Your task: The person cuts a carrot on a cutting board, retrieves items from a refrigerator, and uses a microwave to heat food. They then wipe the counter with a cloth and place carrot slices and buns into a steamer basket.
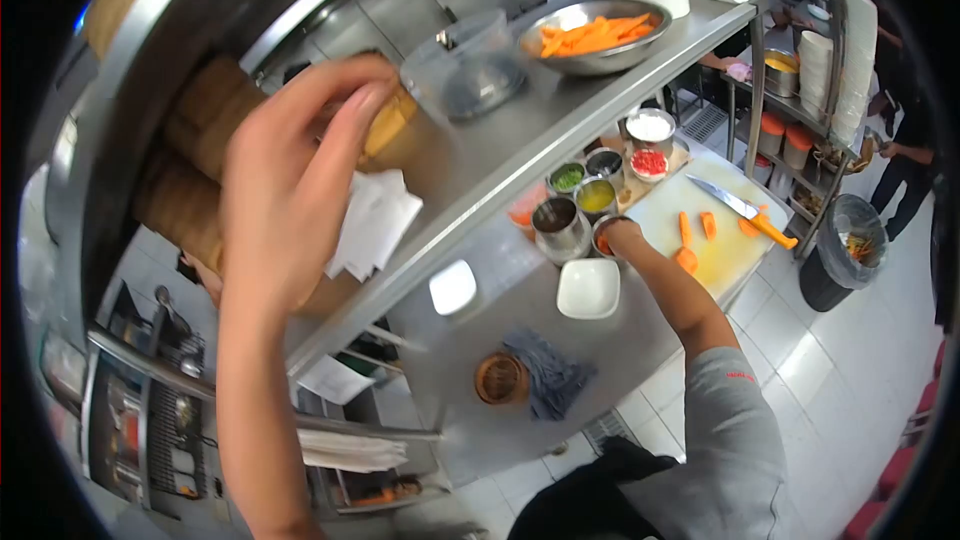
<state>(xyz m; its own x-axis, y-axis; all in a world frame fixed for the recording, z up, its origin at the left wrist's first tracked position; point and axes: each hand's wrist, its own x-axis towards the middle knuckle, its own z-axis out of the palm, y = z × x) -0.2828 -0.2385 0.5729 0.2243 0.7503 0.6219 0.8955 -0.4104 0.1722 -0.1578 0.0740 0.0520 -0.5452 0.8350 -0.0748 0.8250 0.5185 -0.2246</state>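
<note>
My left hand (300, 160), raised close to the camera, is slightly blurred, its thumb and fingers pinched together. Whether anything sits in the pinch is hidden. Beyond it, white paper sheets (375, 225) lie on the steel shelf (470, 175), near a yellowish-brown object (392, 127). Down at the counter, my right hand (615, 233) reaches into a small container, with the fingers out of sight. Beside that hand are a white square bowl (588, 289), a steel pot of dark sauce (558, 222) and a cup of yellow-green liquid (597, 197).
A knife (735, 203) and carrot pieces (685, 230) lie on the cutting board (655, 205). Carrot strips fill a steel bowl (590, 58) on the shelf. A bamboo steamer (500, 378) sits by a blue cloth (548, 375). Another person stands far right near a bin (835, 280).
</note>
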